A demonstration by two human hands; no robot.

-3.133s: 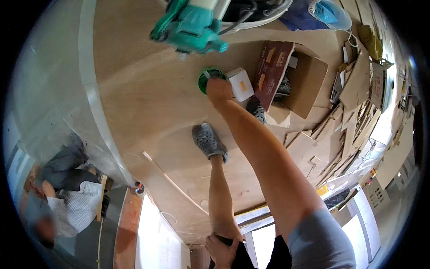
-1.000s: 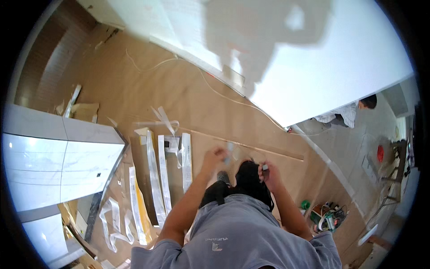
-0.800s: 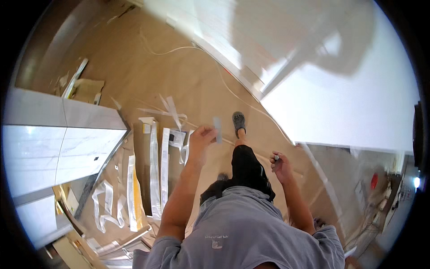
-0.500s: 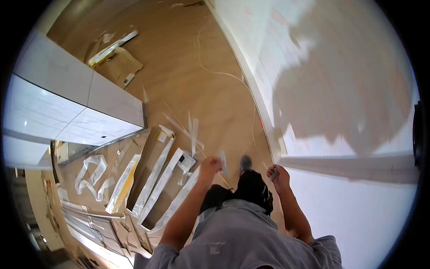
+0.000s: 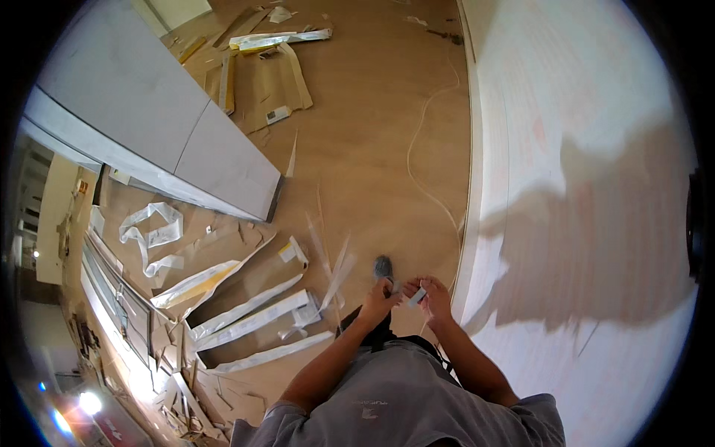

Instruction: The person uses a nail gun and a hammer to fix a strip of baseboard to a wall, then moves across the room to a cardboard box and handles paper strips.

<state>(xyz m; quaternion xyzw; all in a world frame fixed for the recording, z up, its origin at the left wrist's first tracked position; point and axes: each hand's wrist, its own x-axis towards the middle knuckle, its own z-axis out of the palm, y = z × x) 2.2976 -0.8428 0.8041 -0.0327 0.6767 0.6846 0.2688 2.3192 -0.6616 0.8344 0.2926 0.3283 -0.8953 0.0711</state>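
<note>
My left hand (image 5: 377, 299) and my right hand (image 5: 433, 299) are close together in front of my body, above the floor. My left hand is closed on a flat, pale grey scraper-like blade (image 5: 396, 286), whose edge points toward the right hand. Between the fingers of my right hand is a small flat grey rectangular piece (image 5: 417, 296). The blade and the piece nearly meet; I cannot tell whether they touch. Any handles are mostly hidden by my fingers.
On my right rises a pale wall (image 5: 566, 186) with pinkish streaks and a shadow. A thin cable (image 5: 410, 160) runs along the floor beside it. To the left are opened long cardboard packaging (image 5: 253, 320), white wrapping strips (image 5: 153, 238) and a grey-white panelled block (image 5: 223, 149).
My hands have come together from wide apart, the left moving right and the right moving left. Both keep their flat pieces. The view has turned, showing more floor ahead.
</note>
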